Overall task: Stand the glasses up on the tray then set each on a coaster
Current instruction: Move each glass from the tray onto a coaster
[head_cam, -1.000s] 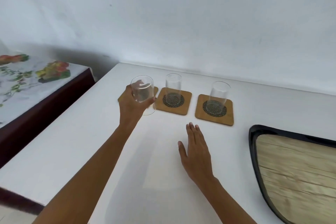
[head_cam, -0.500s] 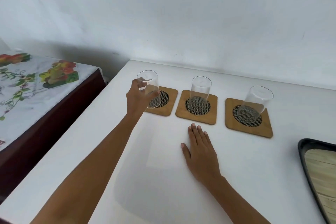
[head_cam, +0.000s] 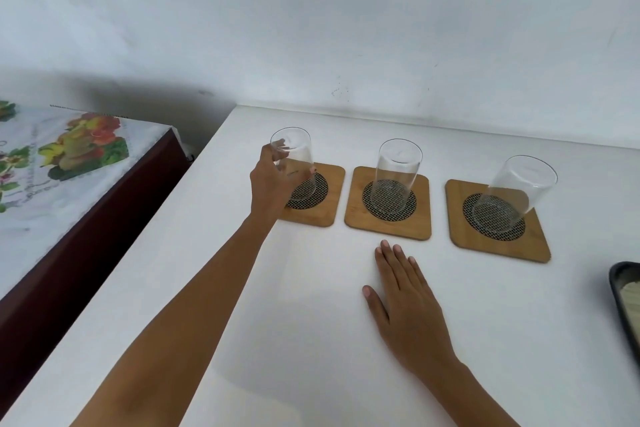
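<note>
Three square wooden coasters lie in a row on the white table. My left hand point(head_cam: 272, 184) is wrapped around a clear glass point(head_cam: 294, 159) that stands upright on the left coaster point(head_cam: 327, 198). A second glass point(head_cam: 396, 177) stands on the middle coaster point(head_cam: 420, 218). The third glass point(head_cam: 512, 194) stands on the right coaster point(head_cam: 533, 246). My right hand point(head_cam: 405, 302) rests flat on the table in front of the middle coaster, fingers together, holding nothing. Only the dark rim of the tray point(head_cam: 620, 295) shows at the right edge.
A white wall point(head_cam: 346, 28) rises just behind the coasters. To the left, lower than the table, stands a dark wooden piece with a flower-print cloth point(head_cam: 52, 163). The table's left edge runs diagonally toward me.
My left hand brought the glass over the left coaster and lowered it onto it. The view turned left, so the tray slid almost out of sight. My right hand stayed flat.
</note>
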### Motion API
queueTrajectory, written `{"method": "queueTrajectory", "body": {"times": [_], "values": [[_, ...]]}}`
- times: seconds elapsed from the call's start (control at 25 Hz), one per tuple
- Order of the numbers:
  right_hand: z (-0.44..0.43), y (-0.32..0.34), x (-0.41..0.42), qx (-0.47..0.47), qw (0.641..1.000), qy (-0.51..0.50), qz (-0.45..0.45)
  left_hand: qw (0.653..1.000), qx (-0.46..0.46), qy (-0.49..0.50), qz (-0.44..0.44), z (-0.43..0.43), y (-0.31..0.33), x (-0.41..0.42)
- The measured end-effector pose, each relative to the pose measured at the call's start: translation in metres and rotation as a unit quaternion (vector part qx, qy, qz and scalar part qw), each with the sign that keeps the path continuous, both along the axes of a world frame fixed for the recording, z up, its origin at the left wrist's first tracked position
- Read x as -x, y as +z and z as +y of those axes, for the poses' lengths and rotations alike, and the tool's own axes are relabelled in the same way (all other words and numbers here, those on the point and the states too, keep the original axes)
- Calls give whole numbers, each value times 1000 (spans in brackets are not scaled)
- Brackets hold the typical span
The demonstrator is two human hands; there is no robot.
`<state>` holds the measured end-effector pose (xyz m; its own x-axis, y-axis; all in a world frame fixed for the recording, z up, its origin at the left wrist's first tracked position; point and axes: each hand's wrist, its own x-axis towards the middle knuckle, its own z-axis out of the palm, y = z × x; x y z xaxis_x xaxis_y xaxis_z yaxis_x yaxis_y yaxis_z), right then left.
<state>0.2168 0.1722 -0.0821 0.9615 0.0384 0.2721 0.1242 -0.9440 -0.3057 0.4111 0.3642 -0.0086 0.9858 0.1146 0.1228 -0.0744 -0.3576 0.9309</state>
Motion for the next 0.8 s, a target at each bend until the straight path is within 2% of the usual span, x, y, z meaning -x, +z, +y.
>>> {"method": "queueTrajectory", "body": {"times": [0.36,0.8], "values": [[0,2,1,2,1000,-4,7,999,-4,-38,-1,-3,-9,-3],[0,4,1,-2,1000,-1,3,999,-14,-37,-8,-3,-13,-4]]}}
